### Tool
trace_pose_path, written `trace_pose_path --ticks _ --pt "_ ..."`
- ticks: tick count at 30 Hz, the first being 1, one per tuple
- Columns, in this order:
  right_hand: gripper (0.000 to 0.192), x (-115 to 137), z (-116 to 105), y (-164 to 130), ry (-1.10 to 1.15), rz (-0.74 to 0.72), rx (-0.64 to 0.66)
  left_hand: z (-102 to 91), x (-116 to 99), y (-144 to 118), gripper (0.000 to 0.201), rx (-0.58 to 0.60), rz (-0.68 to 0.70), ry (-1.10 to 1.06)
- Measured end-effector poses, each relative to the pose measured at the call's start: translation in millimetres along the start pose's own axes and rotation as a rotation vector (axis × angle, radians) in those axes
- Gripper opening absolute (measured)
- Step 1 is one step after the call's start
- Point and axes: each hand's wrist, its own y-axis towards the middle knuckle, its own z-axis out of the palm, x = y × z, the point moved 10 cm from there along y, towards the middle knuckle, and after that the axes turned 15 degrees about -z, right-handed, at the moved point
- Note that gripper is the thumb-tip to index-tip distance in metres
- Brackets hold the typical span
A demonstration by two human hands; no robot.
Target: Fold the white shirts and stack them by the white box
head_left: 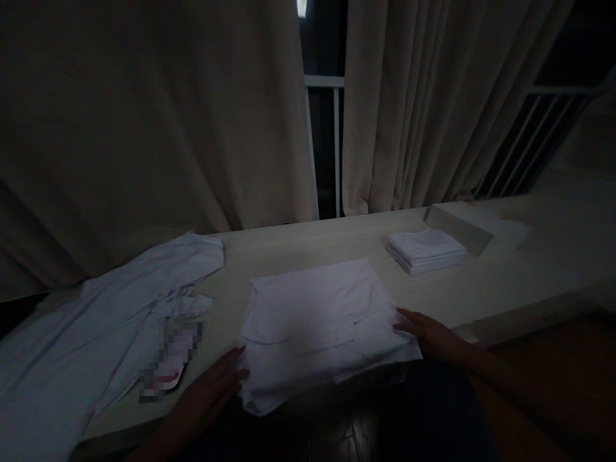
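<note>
Loosely parted fingers (235,353) (410,316) touch white cloth (308,308) between rumpled fabric (120,301) and folded stack (427,249).

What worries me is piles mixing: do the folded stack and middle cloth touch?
Apart: the head view shows pale surface between folded stack and middle cloth.

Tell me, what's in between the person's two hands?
In the head view, a white piece of cloth is between the left hand and the right hand.

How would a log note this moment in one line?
left hand: at left edge of white cloth | right hand: at its right edge | folded stack: farther right | rumpled fabric: far left
</note>
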Motion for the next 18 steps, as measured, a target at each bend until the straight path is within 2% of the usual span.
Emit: trace_pose_path --ticks 3,6,10,12,15,18 --pt "0.035 -5 2 -6 0.041 0.012 0.009 -0.1 1 4 0.03 0.045 -0.015 -0.064" --pt "0.031 -6 -3 -12 0.056 -0.009 -0.032 1.3 6 8 0.028 0.078 -0.06 -0.153" --pt "0.027 -12 -11 -1 0.153 -0.004 -0.104 0.2 25 21 0.036 0.087 -0.235 -0.36" --pt "0.03 -23 -13 13 0.243 0.062 -0.126 0.4 35 33 0.042 0.086 -0.36 -0.475" --pt "0.045 -45 -14 34 0.4 0.2 -0.194 4.2 43 52 0.039 0.07 -0.509 -0.622" --pt "0.045 -64 -6 49 0.593 0.313 -0.239 5.0 50 63 0.036 -0.03 -0.622 -0.633"
